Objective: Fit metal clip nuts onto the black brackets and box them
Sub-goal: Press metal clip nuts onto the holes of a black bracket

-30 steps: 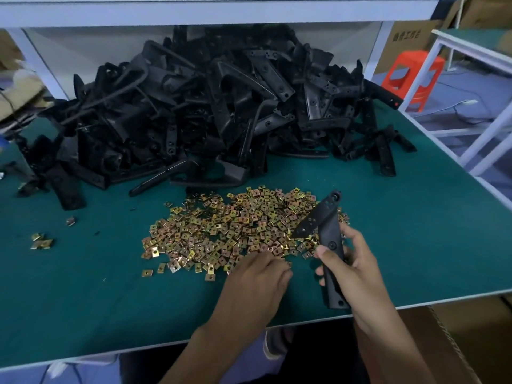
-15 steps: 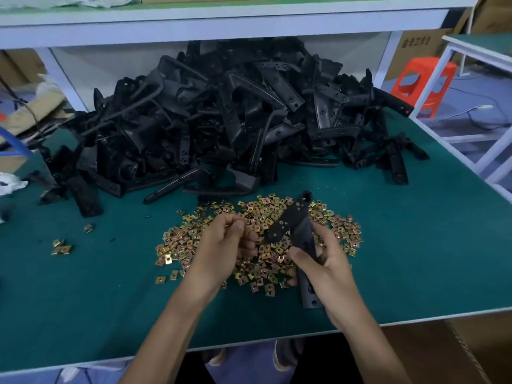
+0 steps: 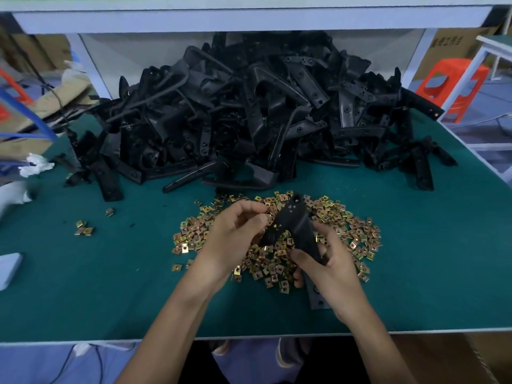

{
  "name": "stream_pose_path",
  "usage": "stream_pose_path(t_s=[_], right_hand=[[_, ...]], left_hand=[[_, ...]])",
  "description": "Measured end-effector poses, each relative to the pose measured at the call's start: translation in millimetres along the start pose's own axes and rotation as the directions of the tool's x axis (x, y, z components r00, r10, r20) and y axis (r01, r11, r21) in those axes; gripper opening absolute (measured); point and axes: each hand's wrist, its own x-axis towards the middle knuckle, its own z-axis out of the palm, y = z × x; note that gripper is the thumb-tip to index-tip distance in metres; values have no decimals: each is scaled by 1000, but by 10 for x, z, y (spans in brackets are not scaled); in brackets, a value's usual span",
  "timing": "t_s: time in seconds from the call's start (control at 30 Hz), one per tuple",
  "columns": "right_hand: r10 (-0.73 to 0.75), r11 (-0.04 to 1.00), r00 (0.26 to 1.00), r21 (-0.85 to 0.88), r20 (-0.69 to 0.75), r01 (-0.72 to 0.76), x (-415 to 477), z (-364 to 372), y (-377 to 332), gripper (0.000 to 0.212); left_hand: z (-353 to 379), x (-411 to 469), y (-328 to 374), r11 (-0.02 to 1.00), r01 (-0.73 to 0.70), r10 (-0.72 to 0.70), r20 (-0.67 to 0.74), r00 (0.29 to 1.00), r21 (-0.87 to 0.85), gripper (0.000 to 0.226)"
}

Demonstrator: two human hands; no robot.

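Note:
A black bracket [image 3: 296, 225] stands tilted above a spread of brass-coloured clip nuts [image 3: 349, 231] on the green table. My right hand [image 3: 329, 275] grips the bracket's lower part, its thumb across the front. My left hand [image 3: 235, 239] is curled at the bracket's left arm, fingertips pinched together against it; a clip nut between them is hidden, so I cannot tell if one is held. A big heap of black brackets [image 3: 249, 115] lies behind the nuts.
A few stray clip nuts [image 3: 84, 228] lie at the left. A white shelf frame [image 3: 249, 20] spans the back. An orange stool [image 3: 454, 84] and a white rack stand at the right. Cardboard [image 3: 448, 358] shows below the table's front edge at the right.
My left hand rose from the nut pile to the bracket's left arm. My right hand lifted the bracket and brought it leftward toward the middle of the nuts.

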Motion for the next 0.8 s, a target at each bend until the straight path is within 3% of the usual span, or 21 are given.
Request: stream_pose_path(t_s=[0.37, 0.7, 0.8], right_hand=[[-14, 1000, 1000, 15, -1, 14, -11, -12, 28, 50], [-33, 999, 999, -20, 23, 34, -15, -17, 25, 49], [-32, 999, 999, -35, 19, 33, -12, -16, 33, 48]], left_hand=[[42, -1, -73, 1000, -2, 0, -83, 997, -21, 21], [110, -6, -71, 991, 68, -72, -32, 997, -118, 27], [135, -20, -64, 985, 71, -73, -6, 997, -159, 19]])
